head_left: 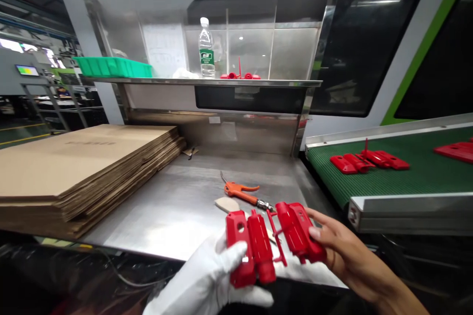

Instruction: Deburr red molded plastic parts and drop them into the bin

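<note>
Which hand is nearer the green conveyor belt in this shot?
Right. The bare right hand is just below and left of the green conveyor belt, not touching it. The white-gloved left hand is farther away, on the other side of the red plastic molding.

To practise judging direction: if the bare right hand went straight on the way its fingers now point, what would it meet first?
The red moulding it holds: the fingers of the right hand rest on it; depth beyond is unclear.
</note>
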Demonstrator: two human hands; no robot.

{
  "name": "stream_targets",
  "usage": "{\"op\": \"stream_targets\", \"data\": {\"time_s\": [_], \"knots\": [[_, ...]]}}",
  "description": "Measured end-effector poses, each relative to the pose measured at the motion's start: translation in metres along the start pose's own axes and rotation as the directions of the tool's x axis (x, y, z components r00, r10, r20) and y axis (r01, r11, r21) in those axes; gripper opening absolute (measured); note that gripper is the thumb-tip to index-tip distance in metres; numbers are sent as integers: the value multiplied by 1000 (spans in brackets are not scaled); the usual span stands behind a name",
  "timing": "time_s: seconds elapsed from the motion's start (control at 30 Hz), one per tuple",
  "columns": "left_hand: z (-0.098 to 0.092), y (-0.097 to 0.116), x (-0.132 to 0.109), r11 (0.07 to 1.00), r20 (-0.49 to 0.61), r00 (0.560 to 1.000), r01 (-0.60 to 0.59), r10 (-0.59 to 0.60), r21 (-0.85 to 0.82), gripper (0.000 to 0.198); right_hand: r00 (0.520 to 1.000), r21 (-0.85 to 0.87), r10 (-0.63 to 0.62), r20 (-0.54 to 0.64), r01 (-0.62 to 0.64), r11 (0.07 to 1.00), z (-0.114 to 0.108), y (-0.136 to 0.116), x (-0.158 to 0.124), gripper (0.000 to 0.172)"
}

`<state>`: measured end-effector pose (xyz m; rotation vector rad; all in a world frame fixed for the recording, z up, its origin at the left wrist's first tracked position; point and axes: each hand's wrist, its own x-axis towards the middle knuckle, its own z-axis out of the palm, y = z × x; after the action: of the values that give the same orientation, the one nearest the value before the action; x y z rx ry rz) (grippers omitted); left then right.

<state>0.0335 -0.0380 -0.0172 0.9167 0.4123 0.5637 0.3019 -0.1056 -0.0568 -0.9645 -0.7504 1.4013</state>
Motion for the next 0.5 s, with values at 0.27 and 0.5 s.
{"op": "stream_targets", "data": {"time_s": [0.27,0.5], "knots": [[-23,2,-15,971,-58,978,-191,201,145,44,966,-297,-132,222,196,934,-17,21,4,52],[-88,-20,-21,970,-338,910,-227,241,81,43,943,-189,-109,316,176,966,42,15,13,58]]}}
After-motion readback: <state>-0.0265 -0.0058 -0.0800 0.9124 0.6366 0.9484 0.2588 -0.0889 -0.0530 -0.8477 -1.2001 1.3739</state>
